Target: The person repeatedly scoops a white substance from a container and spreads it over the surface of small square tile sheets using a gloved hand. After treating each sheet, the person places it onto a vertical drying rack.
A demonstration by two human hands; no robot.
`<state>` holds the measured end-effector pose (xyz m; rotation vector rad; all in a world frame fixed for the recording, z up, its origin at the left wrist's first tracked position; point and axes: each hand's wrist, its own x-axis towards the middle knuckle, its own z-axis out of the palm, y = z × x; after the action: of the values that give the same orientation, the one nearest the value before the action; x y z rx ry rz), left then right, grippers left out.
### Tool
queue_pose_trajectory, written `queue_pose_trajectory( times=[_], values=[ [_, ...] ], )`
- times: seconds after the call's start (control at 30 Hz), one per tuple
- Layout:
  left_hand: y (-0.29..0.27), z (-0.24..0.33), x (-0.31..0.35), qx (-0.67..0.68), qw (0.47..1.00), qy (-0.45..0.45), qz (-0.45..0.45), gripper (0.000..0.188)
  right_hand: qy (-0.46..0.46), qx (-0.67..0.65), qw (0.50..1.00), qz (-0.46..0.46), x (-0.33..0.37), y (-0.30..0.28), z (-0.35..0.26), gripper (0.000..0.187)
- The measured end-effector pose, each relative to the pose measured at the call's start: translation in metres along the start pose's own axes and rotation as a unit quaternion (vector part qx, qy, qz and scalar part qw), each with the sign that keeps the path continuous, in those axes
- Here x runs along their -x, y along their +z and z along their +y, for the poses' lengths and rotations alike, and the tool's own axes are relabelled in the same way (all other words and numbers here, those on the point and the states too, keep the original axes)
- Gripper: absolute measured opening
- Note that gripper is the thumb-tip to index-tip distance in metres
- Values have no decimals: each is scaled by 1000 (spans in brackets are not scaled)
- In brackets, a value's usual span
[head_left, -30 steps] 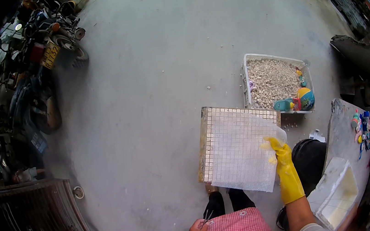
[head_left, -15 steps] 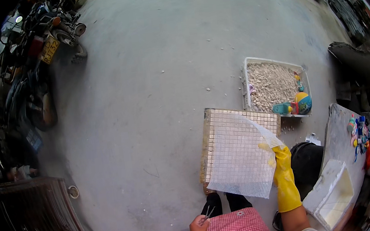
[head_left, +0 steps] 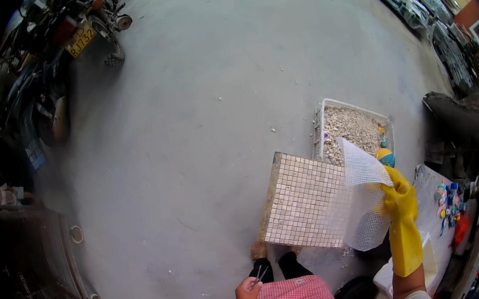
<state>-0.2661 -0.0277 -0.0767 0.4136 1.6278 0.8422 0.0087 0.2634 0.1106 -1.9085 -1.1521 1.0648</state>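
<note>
In my right hand (head_left: 399, 191), in a long yellow rubber glove, I grip a white mesh sheet (head_left: 363, 163) by its edge. The mesh hangs curled over the right side of a square board of small beige mosaic tiles (head_left: 301, 200). Most of the tile grid lies bare; its right part is behind the mesh. My left hand (head_left: 247, 297), ungloved, is closed on a pair of metal tweezers (head_left: 260, 275) near my lap, with the tips pointing up and away from me.
Beyond the board stands a white crate (head_left: 360, 106) of loose stone pieces, with a blue-and-yellow ball-like thing (head_left: 385, 157). On the right are a white foam box (head_left: 385, 278) and a grey board (head_left: 423, 177) with colourful small items (head_left: 449, 201). Motorcycles (head_left: 53, 94) stand far left, near a metal rack (head_left: 55, 256).
My right hand has drawn the mesh sheet off most of the tiles and to the right. The left hand still grips the tweezers. The whole view has shifted somewhat.
</note>
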Motion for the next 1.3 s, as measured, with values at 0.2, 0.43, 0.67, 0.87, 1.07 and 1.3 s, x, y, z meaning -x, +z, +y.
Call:
queue_pose_trajectory(
  times=[0.2,0.43,0.67,0.87,1.07,1.3],
  values=[
    [0,-26,3,72,997,-34,-12,7,-44,-22,998,-28,-34,-30,15,34],
    [-5,-22,8,98,994,-49,15,6,80,-309,941,-108,-12,39,44,35],
    [-12,-36,13,83,995,-60,11,6,111,-519,838,-125,-13,82,174,39],
    [-13,-36,12,55,995,-81,0,8,140,-534,828,-95,12,94,200,39],
    [-10,-29,10,34,996,-84,-15,8,150,-537,826,-88,12,95,200,39],
    [-4,-22,5,27,996,-76,-35,10,160,-551,814,-89,6,108,203,39]
  ],
)
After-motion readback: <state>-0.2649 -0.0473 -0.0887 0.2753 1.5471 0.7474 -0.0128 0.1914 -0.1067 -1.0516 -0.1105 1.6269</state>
